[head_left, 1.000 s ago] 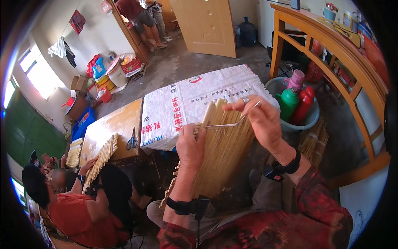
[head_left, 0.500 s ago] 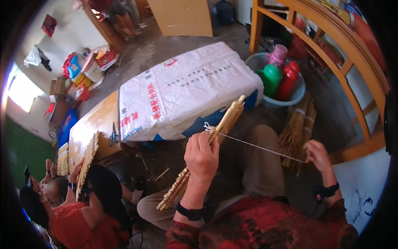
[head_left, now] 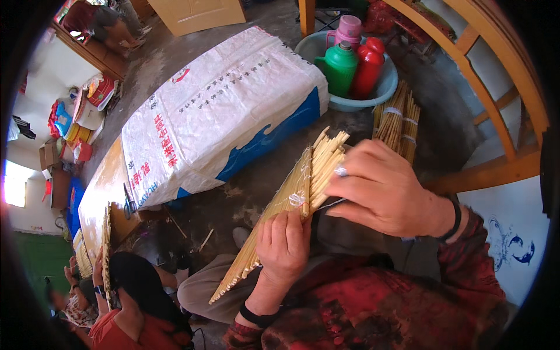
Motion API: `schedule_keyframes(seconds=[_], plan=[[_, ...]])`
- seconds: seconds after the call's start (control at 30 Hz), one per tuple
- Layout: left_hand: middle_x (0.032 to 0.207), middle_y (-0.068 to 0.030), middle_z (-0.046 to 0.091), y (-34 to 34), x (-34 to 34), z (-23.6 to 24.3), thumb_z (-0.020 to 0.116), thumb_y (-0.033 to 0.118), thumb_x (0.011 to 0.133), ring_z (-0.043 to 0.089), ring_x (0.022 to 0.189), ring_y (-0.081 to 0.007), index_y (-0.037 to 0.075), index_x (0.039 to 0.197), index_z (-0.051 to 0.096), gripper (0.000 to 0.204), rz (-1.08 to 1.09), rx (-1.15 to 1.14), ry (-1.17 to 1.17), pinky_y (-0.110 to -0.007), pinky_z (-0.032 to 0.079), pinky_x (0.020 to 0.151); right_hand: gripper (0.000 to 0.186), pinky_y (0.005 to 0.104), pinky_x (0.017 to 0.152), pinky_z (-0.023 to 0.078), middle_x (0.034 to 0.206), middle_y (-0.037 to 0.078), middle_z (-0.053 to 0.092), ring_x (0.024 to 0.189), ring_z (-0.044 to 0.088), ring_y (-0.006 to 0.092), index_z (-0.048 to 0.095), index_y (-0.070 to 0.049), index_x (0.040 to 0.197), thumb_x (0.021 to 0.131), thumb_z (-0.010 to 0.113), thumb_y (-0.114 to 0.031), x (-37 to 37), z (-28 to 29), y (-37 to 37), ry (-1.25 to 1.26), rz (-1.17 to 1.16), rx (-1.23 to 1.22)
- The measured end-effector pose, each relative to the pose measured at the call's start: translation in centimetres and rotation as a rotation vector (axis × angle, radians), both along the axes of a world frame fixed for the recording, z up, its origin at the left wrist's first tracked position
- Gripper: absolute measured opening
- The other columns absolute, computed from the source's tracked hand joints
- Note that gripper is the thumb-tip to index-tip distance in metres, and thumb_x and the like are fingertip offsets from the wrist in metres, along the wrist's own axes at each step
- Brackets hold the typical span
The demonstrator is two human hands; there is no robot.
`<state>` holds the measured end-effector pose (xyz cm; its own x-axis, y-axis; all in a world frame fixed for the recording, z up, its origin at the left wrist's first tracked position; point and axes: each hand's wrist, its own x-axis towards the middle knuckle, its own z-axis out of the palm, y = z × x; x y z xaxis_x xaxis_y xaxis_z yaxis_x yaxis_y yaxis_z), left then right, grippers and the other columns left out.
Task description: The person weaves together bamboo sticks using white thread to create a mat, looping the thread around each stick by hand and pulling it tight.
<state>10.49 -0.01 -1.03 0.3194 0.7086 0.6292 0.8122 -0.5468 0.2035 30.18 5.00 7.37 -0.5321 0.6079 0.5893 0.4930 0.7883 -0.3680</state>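
Across my lap slants a mat of straw-coloured stalks (head_left: 265, 224), folded into a bundle and laced with thin white string. A white knot of string (head_left: 297, 200) shows on it, near a single stalk lying crosswise. My left hand (head_left: 284, 245) is closed around the mat's lower edge, just below the knot. Close by the cut stalk ends at upper right is my right hand (head_left: 385, 189), its fingers bent together and a ring on one. A white string (head_left: 332, 205) runs from the mat to its fingertips, which partly hide it.
Ahead stands a table with a white printed sack (head_left: 221, 111) over it; scissors (head_left: 129, 201) lie at its left. Flasks fill a blue basin (head_left: 344, 105), with tied stalk bundles (head_left: 396, 119) beside it. A wooden frame (head_left: 490, 99) curves at right. A person in orange (head_left: 137, 329) sits at left.
My right hand has come in from far right to the mat's upper end, and the taut string is now short. The mat has turned to show its broad side. The view has shifted.
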Motion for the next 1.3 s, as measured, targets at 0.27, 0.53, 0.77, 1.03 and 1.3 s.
schedule_keyframes(seconds=[0.27,0.53,0.77,1.03,1.3], plan=[[0.089,-0.0155,0.055,-0.5,2.4,0.0,0.071,0.007,0.071,0.055,0.073,-0.0312,-0.002,0.098,0.054,0.033,-0.081,-0.110,-0.038,-0.040,0.045,0.063,0.025,0.0436,0.065,0.047,0.071,0.017,0.060,0.073,0.060,0.0347,0.061,0.000,0.069,0.075,0.059,-0.024,-0.9,-2.1,3.4,-0.414,0.166,-0.400],[0.092,-0.0185,0.054,-0.9,3.2,1.7,0.067,0.003,0.071,0.053,0.080,-0.0374,-0.003,0.103,0.053,0.035,-0.140,-0.361,-0.119,-0.044,0.045,0.071,0.014,0.0216,0.058,0.045,0.068,0.002,0.062,0.062,0.057,0.0076,0.062,-0.001,0.077,0.082,0.059,-0.012,0.8,-3.5,4.8,0.258,0.136,-1.240],[0.092,-0.0172,0.054,-0.3,2.3,2.9,0.064,0.008,0.077,0.055,0.081,-0.0340,-0.001,0.103,0.055,0.030,-0.209,-0.570,-0.189,-0.042,0.045,0.069,0.013,0.0256,0.064,0.049,0.081,0.009,0.061,0.066,0.057,0.0139,0.058,0.001,0.090,0.089,0.056,-0.012,2.0,-3.2,4.8,0.972,0.351,-1.394],[0.076,-0.0114,0.062,5.6,2.3,1.9,0.058,0.009,0.084,0.059,0.070,-0.0178,0.000,0.109,0.059,0.026,-0.319,-1.233,-0.455,-0.030,0.046,0.068,0.018,0.0201,0.055,0.048,0.078,0.005,0.061,0.062,0.059,0.0086,0.059,0.000,0.087,0.091,0.055,-0.017,1.2,-2.9,5.1,0.826,0.332,-1.358],[0.079,-0.0160,0.060,6.3,5.3,0.2,0.065,0.010,0.078,0.058,0.067,-0.0266,-0.003,0.089,0.061,0.017,-0.332,-1.216,-0.549,-0.034,0.046,0.064,0.017,0.0189,0.057,0.047,0.076,0.004,0.060,0.062,0.058,0.0074,0.058,0.000,0.085,0.091,0.055,-0.015,1.2,-3.5,5.6,0.719,0.257,-1.303]])
